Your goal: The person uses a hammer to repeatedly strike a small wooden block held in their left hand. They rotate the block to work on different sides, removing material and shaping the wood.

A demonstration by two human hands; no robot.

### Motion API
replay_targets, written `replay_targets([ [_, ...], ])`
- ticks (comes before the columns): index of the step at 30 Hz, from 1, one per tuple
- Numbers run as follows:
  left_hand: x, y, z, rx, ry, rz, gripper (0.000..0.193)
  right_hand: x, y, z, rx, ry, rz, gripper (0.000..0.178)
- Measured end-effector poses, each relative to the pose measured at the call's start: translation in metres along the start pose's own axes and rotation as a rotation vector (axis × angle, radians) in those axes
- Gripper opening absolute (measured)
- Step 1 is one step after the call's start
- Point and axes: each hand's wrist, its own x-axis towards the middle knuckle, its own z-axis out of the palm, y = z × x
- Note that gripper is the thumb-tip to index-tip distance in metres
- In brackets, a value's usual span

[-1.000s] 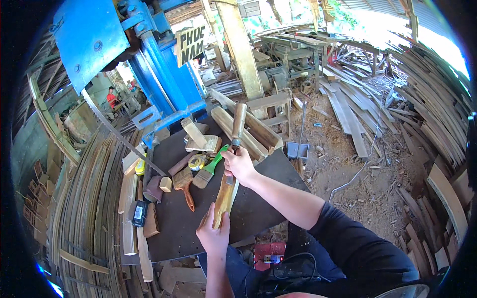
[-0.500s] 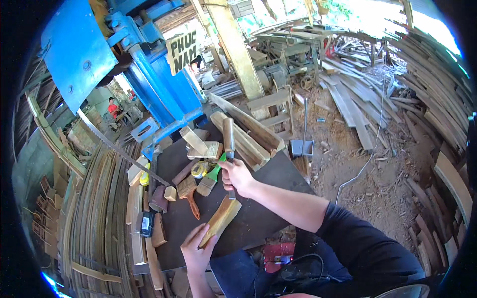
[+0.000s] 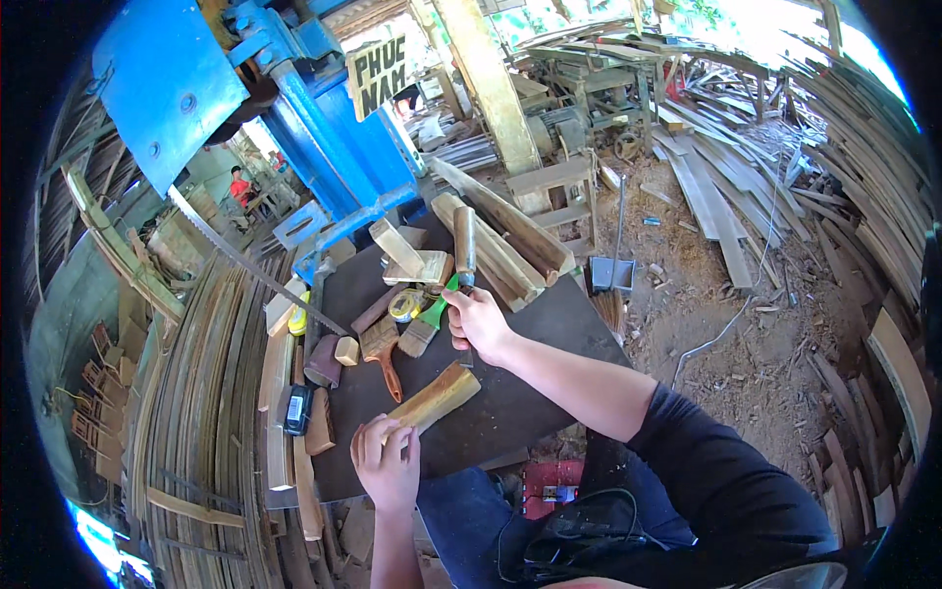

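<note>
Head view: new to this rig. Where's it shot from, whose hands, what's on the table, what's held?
There's no robot here: these are a person's own bare hands. The camera sits on the person's head and looks down; its fisheye lens bends straight edges near the rim. The right hand grips a chisel-like tool with its wooden handle pointing up. The left hand has its fingers on the near end of a wood piece; how firmly isn't clear. On the dark tabletop lie a green-handled brush, a brown-handled brush, a yellow tape measure and wood blocks. Beyond stands a blue machine.
</note>
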Motion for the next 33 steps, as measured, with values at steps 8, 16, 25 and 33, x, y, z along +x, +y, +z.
replay_targets([
  [8,-0.002,0.01,0.002,-0.115,-0.028,-0.227,0.017,-0.001,-0.001,0.002,-0.034,-0.027,-0.014,0.03],
  [16,-0.002,0.024,0.012,-0.213,0.081,-0.401,0.014,-0.004,0.003,0.001,-0.058,0.004,-0.012,0.033],
  [25,-0.008,0.029,0.022,-0.097,0.107,-0.382,0.018,-0.001,0.002,-0.002,-0.09,-0.02,-0.017,0.034],
  [33,-0.017,0.029,0.012,-0.169,0.133,-0.335,0.016,0.001,0.004,-0.003,-0.093,-0.02,-0.023,0.033],
])
